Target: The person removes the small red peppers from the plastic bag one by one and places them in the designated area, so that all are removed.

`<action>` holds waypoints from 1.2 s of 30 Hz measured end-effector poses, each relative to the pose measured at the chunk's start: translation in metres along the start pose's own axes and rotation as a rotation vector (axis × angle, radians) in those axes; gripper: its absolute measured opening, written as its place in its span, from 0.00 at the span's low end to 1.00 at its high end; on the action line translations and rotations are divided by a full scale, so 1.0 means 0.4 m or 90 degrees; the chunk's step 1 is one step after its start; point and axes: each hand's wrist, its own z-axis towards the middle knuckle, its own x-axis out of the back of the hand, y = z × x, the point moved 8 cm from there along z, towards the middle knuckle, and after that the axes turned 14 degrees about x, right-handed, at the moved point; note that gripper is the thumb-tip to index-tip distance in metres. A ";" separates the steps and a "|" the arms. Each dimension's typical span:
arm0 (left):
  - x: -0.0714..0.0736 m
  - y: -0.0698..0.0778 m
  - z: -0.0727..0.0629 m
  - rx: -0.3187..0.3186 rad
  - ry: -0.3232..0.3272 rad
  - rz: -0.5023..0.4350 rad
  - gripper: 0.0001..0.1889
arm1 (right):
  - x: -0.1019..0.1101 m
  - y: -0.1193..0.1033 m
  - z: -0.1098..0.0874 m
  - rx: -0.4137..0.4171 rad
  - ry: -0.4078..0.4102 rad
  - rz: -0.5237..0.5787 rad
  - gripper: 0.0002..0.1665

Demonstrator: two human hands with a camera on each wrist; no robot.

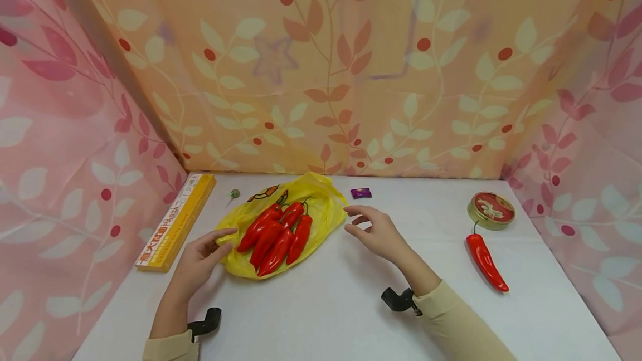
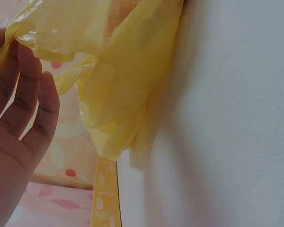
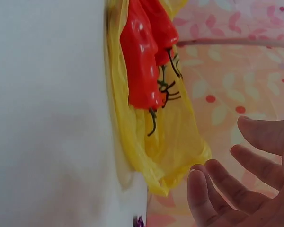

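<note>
A yellow plastic bag (image 1: 326, 205) lies spread out with several red chili peppers (image 1: 273, 238) on it, their dark stems toward the far side. At the bag's left edge my left hand (image 1: 198, 263) pinches the thin plastic between thumb and fingers; the left wrist view has the fingers (image 2: 26, 94) against the bag's bunched rim (image 2: 52, 28). Beside the right edge is my right hand (image 1: 378, 233), its fingers loosely bent and spread, with nothing held. In the right wrist view its fingertips (image 3: 199, 182) are close to the bag's rim; whether they touch, I cannot tell.
To the left lies a yellow pasta box (image 1: 183, 224), with a small green lollipop (image 1: 234, 194) near it. A purple wrapped candy (image 1: 361, 193) sits behind my right hand. At the right are a round red-lidded tin (image 1: 492, 209) and a single red chili pepper (image 1: 485, 262). Patterned cloth walls surround the table.
</note>
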 end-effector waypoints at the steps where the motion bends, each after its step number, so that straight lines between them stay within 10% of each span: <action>1: -0.001 0.001 0.000 0.000 -0.001 -0.001 0.19 | -0.010 -0.002 0.009 -0.002 -0.006 0.009 0.27; 21: 0.000 -0.008 0.007 -0.010 -0.003 0.006 0.19 | -0.229 0.009 0.155 -0.059 -0.073 0.116 0.38; 36: 0.000 -0.003 0.001 -0.005 -0.005 -0.003 0.18 | -0.296 0.025 0.179 -0.108 -0.066 0.021 0.32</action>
